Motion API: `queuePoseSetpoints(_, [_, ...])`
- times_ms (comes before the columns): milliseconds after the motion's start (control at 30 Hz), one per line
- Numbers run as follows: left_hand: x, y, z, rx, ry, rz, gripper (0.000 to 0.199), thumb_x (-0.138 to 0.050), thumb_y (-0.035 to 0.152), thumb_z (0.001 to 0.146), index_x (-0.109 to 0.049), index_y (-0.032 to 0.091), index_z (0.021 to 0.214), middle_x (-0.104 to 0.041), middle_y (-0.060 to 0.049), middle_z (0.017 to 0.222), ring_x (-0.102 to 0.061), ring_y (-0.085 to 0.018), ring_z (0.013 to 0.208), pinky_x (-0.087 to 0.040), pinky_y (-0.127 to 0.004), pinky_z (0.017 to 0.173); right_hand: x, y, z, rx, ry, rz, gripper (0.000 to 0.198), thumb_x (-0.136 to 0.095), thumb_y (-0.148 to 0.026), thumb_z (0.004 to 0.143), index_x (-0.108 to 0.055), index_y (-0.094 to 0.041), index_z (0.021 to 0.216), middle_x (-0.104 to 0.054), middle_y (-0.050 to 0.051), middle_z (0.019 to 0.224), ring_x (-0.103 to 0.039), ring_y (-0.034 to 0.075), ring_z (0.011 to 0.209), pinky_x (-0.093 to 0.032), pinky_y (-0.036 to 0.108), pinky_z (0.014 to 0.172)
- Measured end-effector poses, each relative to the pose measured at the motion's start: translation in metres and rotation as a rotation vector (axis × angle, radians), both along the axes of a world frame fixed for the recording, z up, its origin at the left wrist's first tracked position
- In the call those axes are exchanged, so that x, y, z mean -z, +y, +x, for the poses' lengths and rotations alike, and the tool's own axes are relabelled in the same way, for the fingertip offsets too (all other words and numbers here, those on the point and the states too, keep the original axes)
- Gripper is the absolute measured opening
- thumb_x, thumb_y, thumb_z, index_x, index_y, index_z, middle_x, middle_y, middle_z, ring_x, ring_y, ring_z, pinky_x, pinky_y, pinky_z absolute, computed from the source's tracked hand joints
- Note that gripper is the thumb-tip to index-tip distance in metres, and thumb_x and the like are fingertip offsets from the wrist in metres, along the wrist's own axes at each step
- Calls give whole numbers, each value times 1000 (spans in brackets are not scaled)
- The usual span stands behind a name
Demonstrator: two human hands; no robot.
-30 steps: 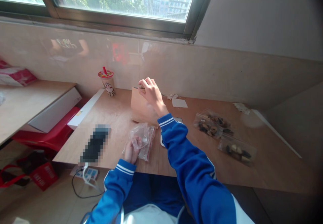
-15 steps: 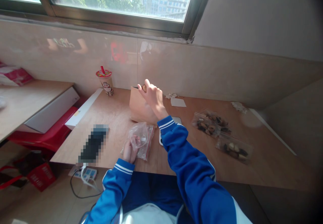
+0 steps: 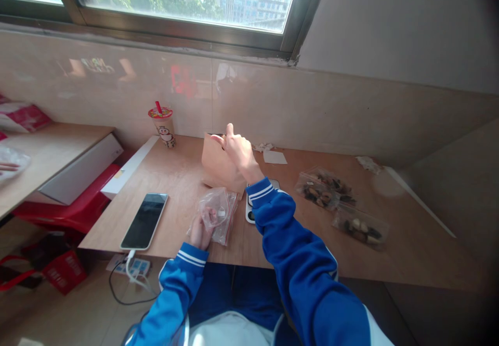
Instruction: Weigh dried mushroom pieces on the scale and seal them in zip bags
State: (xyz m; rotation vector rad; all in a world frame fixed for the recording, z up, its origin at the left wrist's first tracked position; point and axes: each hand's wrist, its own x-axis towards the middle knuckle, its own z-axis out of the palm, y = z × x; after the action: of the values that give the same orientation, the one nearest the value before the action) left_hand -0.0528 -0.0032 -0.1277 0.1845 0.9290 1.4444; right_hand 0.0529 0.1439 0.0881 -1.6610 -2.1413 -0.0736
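Note:
My left hand (image 3: 201,229) lies at the clear zip bag (image 3: 224,229) near the table's front edge. Its curled fingers show through the plastic, gripping the bag. My right hand (image 3: 238,148) is over the mouth of an upright brown paper bag (image 3: 218,164). The thumb points left and the index finger upward; the other fingers are bent down at the opening. Something small and brown shows by the thumb, partly hidden, and I cannot make out its kind. Under my right wrist lies a white flat device (image 3: 250,215) with round dark spots, mostly covered by the sleeve.
Filled clear bags of dark dried pieces (image 3: 322,193) and pale-and-dark pieces (image 3: 360,230) lie to the right. A charging phone (image 3: 144,221) is at left, a drink cup (image 3: 166,130) behind it. White paper (image 3: 275,157) lies near the wall. Another person's hand (image 3: 8,167) shows far left.
My right hand has shifted slightly right and tipped lower over the paper bag; the brown thing shows less. My left hand stays put. Another person's hand has come into view at far left.

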Motion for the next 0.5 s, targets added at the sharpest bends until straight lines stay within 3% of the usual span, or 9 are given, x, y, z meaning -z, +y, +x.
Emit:
queuePoseSetpoints(100, [0,0,0,5,-36,0,7,-63,25,77,-62,19,81,-64,-3,78,-61,-15,69,-52,-27,61,-5,-2,4,-27,-2,-10,61,-26,-63,94,-48,-14,123,-70,13,83,-69,24,78,-46,27,65])
queuePoseSetpoints(300, [0,1,0,2,-32,0,3,-59,22,80,-62,20,80,-64,-2,77,-61,-15,69,-53,-29,65,-14,-5,7,-18,-36,-49,54,-19,-48,102,-63,-17,106,-70,12,86,-69,21,80,-47,26,66])
queuePoseSetpoints(500, [1,2,1,-4,-4,16,4,-60,23,79,-63,19,79,-64,-3,77,-61,-15,69,-53,-30,67,-11,-2,5,-70,-109,-119,46,-33,-40,101,-72,-16,94,-71,14,94,-67,24,86,-48,30,73])
